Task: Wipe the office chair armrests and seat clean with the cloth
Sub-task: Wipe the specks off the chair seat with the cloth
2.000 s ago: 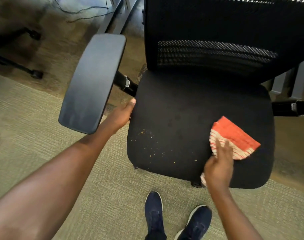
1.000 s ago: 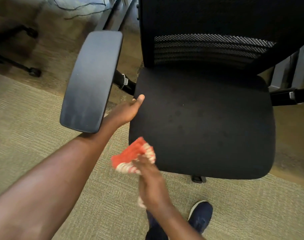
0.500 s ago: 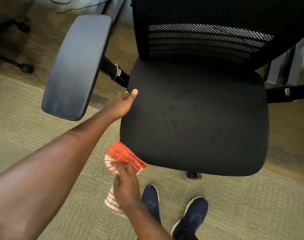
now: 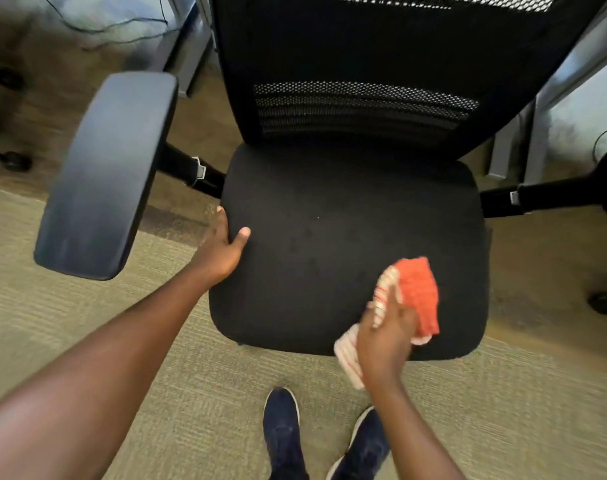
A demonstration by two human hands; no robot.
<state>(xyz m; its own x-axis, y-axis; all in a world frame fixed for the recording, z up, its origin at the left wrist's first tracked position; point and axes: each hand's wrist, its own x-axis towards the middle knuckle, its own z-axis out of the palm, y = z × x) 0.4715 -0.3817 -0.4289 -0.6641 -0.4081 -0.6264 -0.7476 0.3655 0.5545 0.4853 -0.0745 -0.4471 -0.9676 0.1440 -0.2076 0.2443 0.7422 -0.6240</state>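
Observation:
A black office chair stands in front of me, its fabric seat [image 4: 347, 244] facing up. My right hand [image 4: 385, 334] grips a red and white striped cloth [image 4: 416, 292] on the seat's front right part. My left hand [image 4: 225, 244] holds the seat's left edge, thumb on top and fingers curled under the rim. The left armrest [image 4: 108, 171] juts out to the left, its dark pad bare. Of the right armrest only the black support bar [image 4: 537, 195] shows. No crumbs show on the seat.
The mesh backrest [image 4: 364, 81] rises behind the seat. Grey desk legs [image 4: 184, 46] and cables lie on the floor behind. Another chair's caster [image 4: 16, 161] sits at far left, a dark caster [image 4: 605, 303] at right. My two dark shoes [image 4: 284, 434] stand on the carpet below the seat.
My right hand swept the cloth from right to left across the seat, off the front left corner, then back onto the front right. The crumbs seen earlier are gone. My left hand stayed on the edge.

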